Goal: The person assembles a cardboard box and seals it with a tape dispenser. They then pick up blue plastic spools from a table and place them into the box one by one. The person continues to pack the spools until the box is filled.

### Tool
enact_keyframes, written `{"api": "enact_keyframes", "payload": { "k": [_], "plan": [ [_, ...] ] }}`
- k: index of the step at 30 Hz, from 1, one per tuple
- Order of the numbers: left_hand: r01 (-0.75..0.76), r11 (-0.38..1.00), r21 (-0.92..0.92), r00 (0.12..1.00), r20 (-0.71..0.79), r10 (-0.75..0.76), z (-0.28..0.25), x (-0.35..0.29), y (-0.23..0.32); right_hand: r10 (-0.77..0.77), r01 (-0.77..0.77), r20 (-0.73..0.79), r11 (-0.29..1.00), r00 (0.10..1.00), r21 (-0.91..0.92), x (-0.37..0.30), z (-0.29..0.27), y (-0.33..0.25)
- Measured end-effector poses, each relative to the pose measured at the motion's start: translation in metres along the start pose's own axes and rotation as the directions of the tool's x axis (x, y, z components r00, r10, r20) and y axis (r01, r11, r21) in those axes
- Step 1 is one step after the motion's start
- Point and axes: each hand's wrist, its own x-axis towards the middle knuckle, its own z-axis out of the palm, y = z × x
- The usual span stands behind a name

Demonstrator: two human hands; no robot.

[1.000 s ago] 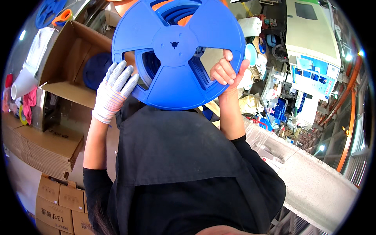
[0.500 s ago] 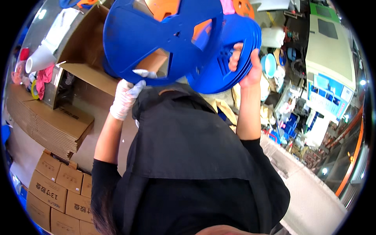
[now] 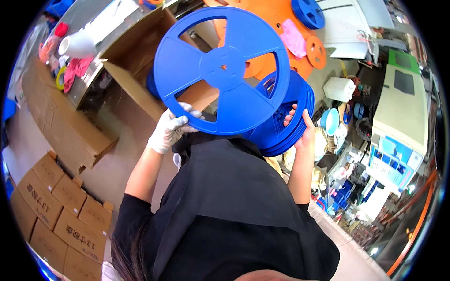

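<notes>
A large blue plastic reel flange (image 3: 224, 66), round with wide cut-outs, is held up by its lower left rim in my left hand (image 3: 173, 127), which wears a white glove. My bare right hand (image 3: 302, 129) grips a stack of similar blue reel flanges (image 3: 281, 138), its fingers through a cut-out and its thumb along the outer edge. The single flange overlaps the upper left part of the stack. Behind it stands an open cardboard box (image 3: 136, 89), with more blue plastic partly showing inside.
An orange sheet with round holes (image 3: 255, 14) lies beyond, with a pink cloth (image 3: 293, 38) and more blue reels (image 3: 308, 13). Flattened cardboard (image 3: 65, 122) and stacked cartons (image 3: 61, 210) are at left. A large beige-green machine (image 3: 398, 103) stands at right.
The single flange has turned to face me more squarely. Both hands appear lower in the picture with their reels, and the whole view has shifted, showing more of the orange sheet.
</notes>
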Motion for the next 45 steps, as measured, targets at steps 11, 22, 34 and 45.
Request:
{"api": "enact_keyframes", "payload": {
  "k": [11, 22, 34, 45],
  "plan": [
    [-0.053, 0.999, 0.007, 0.988, -0.145, 0.054, -0.026, -0.006, -0.003, -0.029, 0.028, -0.03, 0.999, 0.999, -0.027, 0.007, 0.004, 0.012],
    [0.076, 0.949, 0.307, 0.727, -0.668, 0.158, -0.162, 0.06, -0.024, -0.17, 0.142, -0.209, 0.979, 0.963, -0.144, 0.002, 0.027, 0.024],
    [0.407, 0.486, 0.773, 0.656, -0.618, 0.434, -0.178, 0.077, -0.041, -0.259, 0.261, -0.042, 0.931, 0.965, 0.256, -0.008, -0.014, 0.022],
    [-0.481, -0.755, 0.446, 0.444, 0.866, 0.229, 0.013, 0.08, 0.011, -0.315, -0.002, 0.356, 0.747, 0.88, 0.665, 0.002, -0.011, 0.018]
  ]
}}
